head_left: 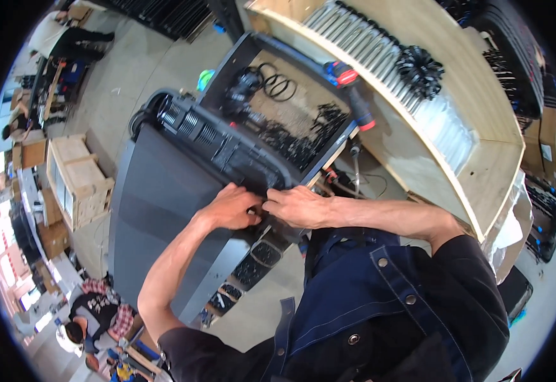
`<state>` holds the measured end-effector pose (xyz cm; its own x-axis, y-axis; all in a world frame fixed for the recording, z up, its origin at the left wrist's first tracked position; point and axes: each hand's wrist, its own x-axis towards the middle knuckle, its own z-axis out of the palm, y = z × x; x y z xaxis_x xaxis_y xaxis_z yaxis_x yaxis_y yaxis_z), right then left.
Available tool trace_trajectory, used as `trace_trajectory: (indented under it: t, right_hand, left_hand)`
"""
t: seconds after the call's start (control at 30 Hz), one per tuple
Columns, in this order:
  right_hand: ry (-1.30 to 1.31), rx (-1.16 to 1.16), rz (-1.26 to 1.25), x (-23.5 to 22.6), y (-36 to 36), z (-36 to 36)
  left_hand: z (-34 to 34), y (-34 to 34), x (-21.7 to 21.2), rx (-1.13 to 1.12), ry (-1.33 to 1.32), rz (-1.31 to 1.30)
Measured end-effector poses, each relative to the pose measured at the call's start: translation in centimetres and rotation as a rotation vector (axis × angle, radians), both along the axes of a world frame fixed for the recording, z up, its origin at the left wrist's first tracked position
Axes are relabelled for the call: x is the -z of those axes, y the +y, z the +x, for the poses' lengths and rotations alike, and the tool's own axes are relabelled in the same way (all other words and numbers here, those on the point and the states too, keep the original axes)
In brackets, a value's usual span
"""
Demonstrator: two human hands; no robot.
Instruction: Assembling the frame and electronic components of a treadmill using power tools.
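My left hand (230, 209) is over the near end of a long black plastic frame (205, 130), its fingers curled inward. Right beside it is my right hand (298, 207), its fingers bent and pressed together. The fingertips of both hands almost meet at a dark part in the frame's corner. Whatever is between them is too dark and too covered to make out. The frame has ribbed slots and lies on a grey-covered work surface (163, 184), left of the hands.
Beyond the frame, a tray (243, 54) holds cables and many small black parts. A red and black cordless power tool (357, 102) leans by a wooden crate (412, 121) with metal rods. Small black bins (249, 266) hang nearby. Another person (93, 318) is at lower left.
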<state>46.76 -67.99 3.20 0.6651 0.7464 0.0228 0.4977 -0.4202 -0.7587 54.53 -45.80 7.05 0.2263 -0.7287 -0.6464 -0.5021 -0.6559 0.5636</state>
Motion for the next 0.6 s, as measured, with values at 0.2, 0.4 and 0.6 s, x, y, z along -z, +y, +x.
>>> trace_trajectory:
  t: [0.2,0.4,0.6]
  right_hand:
    - [-0.293,1.145,-0.103,5.3,-13.1,5.2]
    - [0.039,1.194,-0.204,11.2,-20.0,14.0]
    - [0.026,1.074,0.386,5.0,-18.7,6.7]
  left_hand:
    - [-0.8,0.7,-0.6,-0.026,0.008,0.036]
    - [0.9,-0.8,0.3,0.063,0.009,0.033]
    - [0.2,-0.5,-0.7,0.030,0.044,0.090]
